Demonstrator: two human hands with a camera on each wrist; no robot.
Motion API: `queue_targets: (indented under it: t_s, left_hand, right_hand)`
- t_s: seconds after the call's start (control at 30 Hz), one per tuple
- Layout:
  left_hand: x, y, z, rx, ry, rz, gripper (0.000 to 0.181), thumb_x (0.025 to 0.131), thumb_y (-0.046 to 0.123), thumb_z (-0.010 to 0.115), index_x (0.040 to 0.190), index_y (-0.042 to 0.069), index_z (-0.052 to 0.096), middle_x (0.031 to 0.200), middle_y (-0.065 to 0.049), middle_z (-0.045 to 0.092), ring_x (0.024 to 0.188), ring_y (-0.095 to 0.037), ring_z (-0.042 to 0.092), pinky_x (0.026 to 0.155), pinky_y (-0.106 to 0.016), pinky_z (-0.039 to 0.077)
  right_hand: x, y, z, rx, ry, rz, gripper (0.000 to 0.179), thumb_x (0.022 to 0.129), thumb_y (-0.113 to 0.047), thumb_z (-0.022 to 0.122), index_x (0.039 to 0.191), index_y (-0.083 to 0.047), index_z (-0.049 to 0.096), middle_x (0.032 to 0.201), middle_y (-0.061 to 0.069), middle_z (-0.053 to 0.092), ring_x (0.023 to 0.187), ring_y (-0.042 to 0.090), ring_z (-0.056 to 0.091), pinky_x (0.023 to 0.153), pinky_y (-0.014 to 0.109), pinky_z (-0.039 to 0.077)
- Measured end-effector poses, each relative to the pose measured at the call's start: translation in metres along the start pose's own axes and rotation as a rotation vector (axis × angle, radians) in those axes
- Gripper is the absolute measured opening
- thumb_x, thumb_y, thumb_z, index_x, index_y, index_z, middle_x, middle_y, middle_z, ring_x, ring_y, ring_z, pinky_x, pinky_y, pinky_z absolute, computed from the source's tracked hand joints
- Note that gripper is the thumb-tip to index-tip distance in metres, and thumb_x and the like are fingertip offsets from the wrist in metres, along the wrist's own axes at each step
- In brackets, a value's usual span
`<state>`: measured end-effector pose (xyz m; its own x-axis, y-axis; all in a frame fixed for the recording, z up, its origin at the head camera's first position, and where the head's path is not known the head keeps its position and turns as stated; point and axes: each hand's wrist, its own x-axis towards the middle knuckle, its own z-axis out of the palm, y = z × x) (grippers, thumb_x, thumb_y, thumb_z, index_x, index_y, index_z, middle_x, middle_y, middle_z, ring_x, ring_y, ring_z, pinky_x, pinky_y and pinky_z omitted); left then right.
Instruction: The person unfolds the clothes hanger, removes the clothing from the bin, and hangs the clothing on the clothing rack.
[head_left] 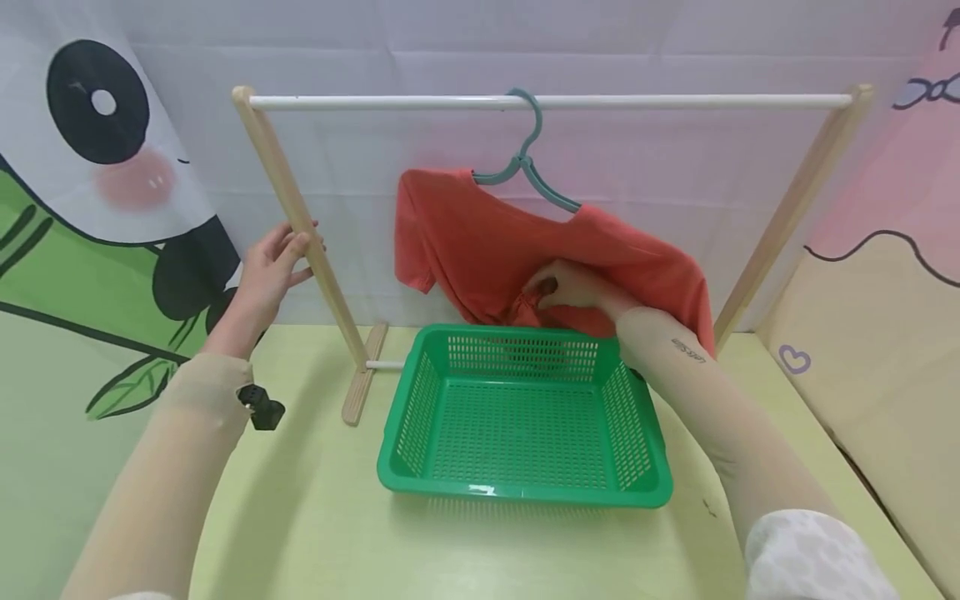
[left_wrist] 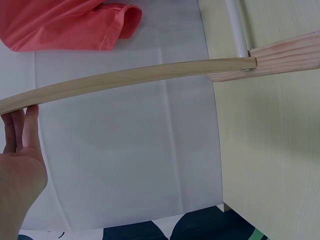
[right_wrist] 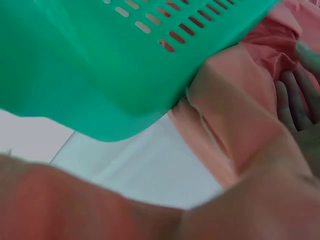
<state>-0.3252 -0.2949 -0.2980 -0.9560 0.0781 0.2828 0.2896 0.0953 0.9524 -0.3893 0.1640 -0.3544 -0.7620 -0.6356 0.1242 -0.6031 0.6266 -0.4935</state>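
Note:
A red T-shirt (head_left: 480, 233) hangs on a teal hanger (head_left: 531, 133), which hooks over the white rail (head_left: 375, 102) of a wooden rack. My right hand (head_left: 573, 287) pinches gathered cloth at the lower middle of the shirt. In the right wrist view its fingers (right_wrist: 295, 100) lie against the bunched fabric. My left hand (head_left: 277, 258) holds the rack's left wooden post (head_left: 288, 187), thumb in front and some fingertips past its far side. The left wrist view has those fingers (left_wrist: 31, 127) meeting the post's edge. The shirt's lower right is partly behind my right forearm.
A green plastic basket (head_left: 525, 492) stands on the pale table (head_left: 315, 500) under the shirt. The rack's left foot (head_left: 365, 375) rests left of it, and the right post (head_left: 795, 204) rises beyond my right arm. Printed cloth (head_left: 187, 50) hangs behind.

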Motion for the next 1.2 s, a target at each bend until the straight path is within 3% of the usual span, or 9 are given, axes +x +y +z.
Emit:
queue_targets:
  t_s: [0.23, 0.4, 0.53, 0.63, 0.77, 0.9, 1.07, 1.2]
  left_hand:
    - [0.002, -0.004, 0.002, 0.035, -0.002, -0.007, 0.048, 0.097, 0.038, 0.058, 0.142, 0.020, 0.053, 0.117, 0.009, 0.063, 0.114, -0.008, 0.056, 0.082, -0.013, 0.055]
    - [0.003, -0.005, 0.001, 0.064, -0.002, 0.006, 0.048, 0.097, 0.039, 0.056, 0.142, 0.022, 0.052, 0.117, 0.010, 0.062, 0.115, -0.006, 0.056, 0.081, -0.011, 0.054]
    - [0.000, -0.004, 0.000, 0.048, 0.003, 0.008, 0.047, 0.098, 0.038, 0.056, 0.142, 0.022, 0.052, 0.116, 0.010, 0.062, 0.115, -0.006, 0.056, 0.081, -0.010, 0.054]
    - [-0.003, -0.004, -0.002, 0.065, 0.013, -0.007, 0.047, 0.098, 0.039, 0.056, 0.142, 0.023, 0.051, 0.116, 0.010, 0.061, 0.116, -0.006, 0.055, 0.083, -0.011, 0.054]
    - [-0.009, -0.004, -0.005, 0.148, 0.017, -0.025, 0.048, 0.099, 0.039, 0.055, 0.145, 0.026, 0.048, 0.122, 0.011, 0.058, 0.118, -0.005, 0.053, 0.086, -0.011, 0.053]
    - [-0.013, -0.003, -0.007, 0.240, 0.023, -0.010, 0.051, 0.100, 0.036, 0.054, 0.149, 0.027, 0.043, 0.128, 0.008, 0.055, 0.114, 0.001, 0.054, 0.084, -0.009, 0.052]
    - [-0.023, -0.001, -0.006, 0.296, 0.015, 0.013, 0.060, 0.101, 0.029, 0.055, 0.156, 0.023, 0.031, 0.142, -0.008, 0.048, 0.112, 0.007, 0.053, 0.082, -0.008, 0.052]
    - [-0.036, 0.000, -0.007, 0.387, -0.003, 0.008, 0.063, 0.102, 0.030, 0.053, 0.158, 0.022, 0.025, 0.151, -0.018, 0.040, 0.118, 0.005, 0.050, 0.083, -0.004, 0.049]
  right_hand:
    - [-0.016, -0.015, 0.009, 0.022, -0.069, -0.048, 0.066, 0.084, -0.016, 0.080, 0.143, -0.009, 0.053, 0.145, 0.010, 0.053, 0.131, 0.031, 0.048, 0.099, 0.048, 0.051]
    - [-0.027, -0.028, 0.017, 0.026, -0.037, -0.056, 0.078, 0.082, -0.024, 0.082, 0.149, -0.013, 0.045, 0.152, 0.006, 0.046, 0.139, 0.026, 0.042, 0.103, 0.048, 0.049]
    - [-0.035, -0.038, 0.028, -0.030, 0.020, -0.052, 0.079, 0.081, -0.033, 0.081, 0.150, -0.020, 0.044, 0.151, 0.000, 0.048, 0.140, 0.021, 0.044, 0.107, 0.044, 0.047]
    - [-0.043, -0.049, 0.036, -0.029, 0.063, -0.070, 0.075, 0.083, -0.032, 0.080, 0.149, -0.018, 0.046, 0.149, 0.002, 0.051, 0.136, 0.024, 0.049, 0.106, 0.043, 0.049]
    - [-0.059, -0.068, 0.040, 0.055, 0.103, -0.083, 0.071, 0.085, -0.026, 0.079, 0.147, -0.017, 0.048, 0.145, 0.007, 0.055, 0.130, 0.029, 0.055, 0.104, 0.045, 0.050]
    - [-0.077, -0.086, 0.036, 0.067, 0.129, -0.083, 0.070, 0.085, -0.029, 0.079, 0.147, -0.022, 0.048, 0.144, 0.005, 0.057, 0.131, 0.024, 0.055, 0.107, 0.045, 0.048]
    - [-0.099, -0.100, 0.029, 0.022, 0.139, -0.057, 0.072, 0.084, -0.033, 0.079, 0.148, -0.026, 0.046, 0.146, -0.004, 0.054, 0.136, 0.019, 0.050, 0.109, 0.043, 0.046]
    - [-0.119, -0.111, 0.023, -0.009, 0.134, -0.044, 0.075, 0.084, -0.037, 0.078, 0.149, -0.029, 0.043, 0.148, -0.008, 0.052, 0.136, 0.019, 0.049, 0.107, 0.045, 0.047]
